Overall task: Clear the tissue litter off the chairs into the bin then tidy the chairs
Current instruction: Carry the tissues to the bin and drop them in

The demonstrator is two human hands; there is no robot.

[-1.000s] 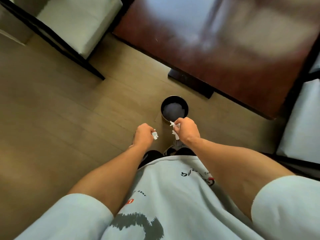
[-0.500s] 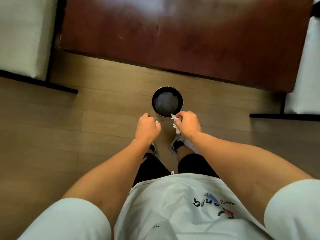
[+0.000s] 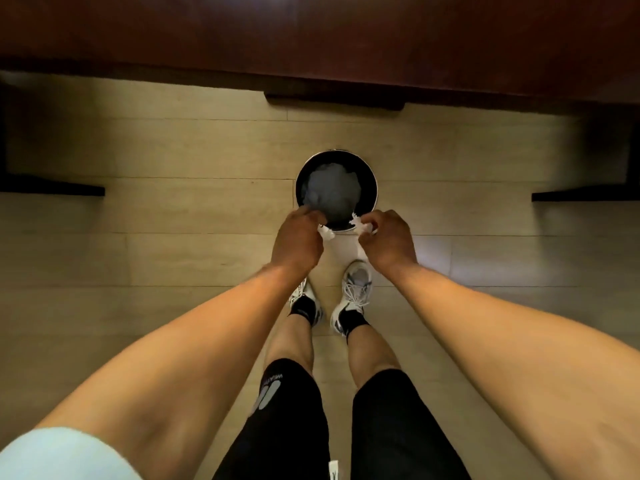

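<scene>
Bin (image 3: 372, 174): near rim covered by both hands; contents a grey crumpled mass, too dim to tell.
Left tissue (image 3: 326, 233): mostly buried in the left hand (image 3: 298, 242).
Right tissue (image 3: 360, 226): partly behind the right hand (image 3: 388, 239) fingers (image 3: 372, 221).
Desk (image 3: 311, 36): cut off by the top edge.
Dark chair bases (image 3: 52, 189): run off both side edges.

White lettering runs along the left leg of the black shorts (image 3: 287, 403), just above a pale grey two-bar logo, but it is too blurred to read. A small white tag (image 3: 333, 470) at the hem of the shorts, below the logo, carries dark marks, also illegible.
</scene>
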